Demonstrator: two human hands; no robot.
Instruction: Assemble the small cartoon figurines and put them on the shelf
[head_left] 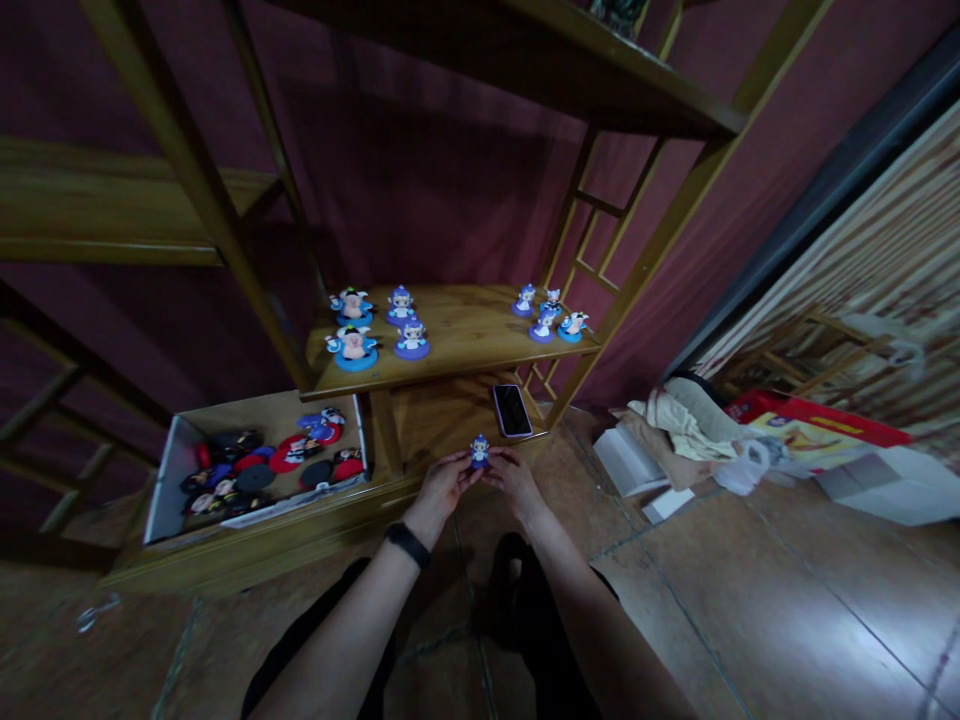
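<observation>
Dim light; pale glare on floor tiles [847, 620]; edges stretched.

Outside the figurine box [168, 470] are five purple-based figurines [480, 451], three blue-based pink figurines [354, 347], one smartphone [513, 411], and one small figurine [553, 299], perhaps of another kind.

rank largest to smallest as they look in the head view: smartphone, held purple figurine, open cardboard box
1. Open cardboard box
2. Smartphone
3. Held purple figurine
</observation>
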